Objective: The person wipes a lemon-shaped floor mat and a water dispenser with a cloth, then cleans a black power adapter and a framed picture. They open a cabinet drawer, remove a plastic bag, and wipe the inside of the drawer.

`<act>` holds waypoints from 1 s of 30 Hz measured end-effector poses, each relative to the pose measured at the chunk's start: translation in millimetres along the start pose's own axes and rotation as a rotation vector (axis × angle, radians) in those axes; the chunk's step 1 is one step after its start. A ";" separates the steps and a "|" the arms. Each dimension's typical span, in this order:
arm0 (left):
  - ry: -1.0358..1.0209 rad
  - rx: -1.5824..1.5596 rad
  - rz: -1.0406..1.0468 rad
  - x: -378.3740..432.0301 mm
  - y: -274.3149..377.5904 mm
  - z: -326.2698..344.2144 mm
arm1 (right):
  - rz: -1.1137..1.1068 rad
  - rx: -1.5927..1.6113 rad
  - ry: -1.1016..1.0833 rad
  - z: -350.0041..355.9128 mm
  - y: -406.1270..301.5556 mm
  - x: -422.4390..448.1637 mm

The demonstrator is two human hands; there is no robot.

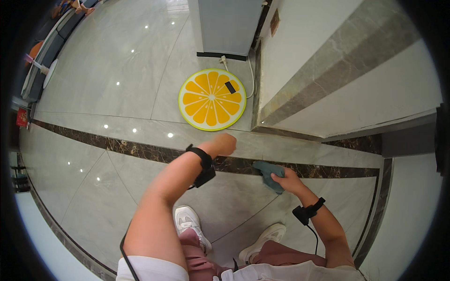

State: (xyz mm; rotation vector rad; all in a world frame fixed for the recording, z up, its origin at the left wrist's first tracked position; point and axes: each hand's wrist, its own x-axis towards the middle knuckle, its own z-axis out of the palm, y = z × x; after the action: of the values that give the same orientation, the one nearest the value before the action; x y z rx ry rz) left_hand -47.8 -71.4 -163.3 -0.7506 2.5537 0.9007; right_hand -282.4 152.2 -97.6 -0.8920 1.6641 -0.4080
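Note:
My right hand (290, 181) grips a grey-green cloth (270, 175), bunched at the fingers, its free part hanging over the dark marble strip in the floor. My left hand (225, 144) is curled and slightly blurred, with its fingers hidden from view; whether anything is inside it cannot be made out. Just beyond that hand lies a round bathroom scale (207, 110) printed like an orange slice, with a small black display window (230, 87) near its upper right. Each wrist wears a black strap with a small device.
A tall grey cabinet-like appliance (226, 28) stands behind the scale, near a white plug (223, 60) and its cord. A wall corner (256, 123) juts in at right. Far left, a person's foot (89, 11) shows by a grey sofa (45, 58). White shoes (188, 219) are below me.

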 end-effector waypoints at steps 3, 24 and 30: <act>-0.005 -0.011 -0.032 -24.6 -25.3 -22.9 | 0.012 -0.040 -0.035 4.8 -17.5 7.1; -0.100 0.187 -0.644 -289.8 -252.8 -35.0 | -0.267 -0.535 -0.198 26.2 -293.6 99.8; -0.245 0.074 -0.692 -338.9 -258.0 6.6 | -0.282 -0.818 -0.031 15.4 -369.3 138.6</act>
State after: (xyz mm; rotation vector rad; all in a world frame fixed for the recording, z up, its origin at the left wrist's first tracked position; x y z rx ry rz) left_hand 375.2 -113.0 -135.2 -1.2909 1.8884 0.6087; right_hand -151.1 -187.4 54.9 -1.7322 1.6860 0.1327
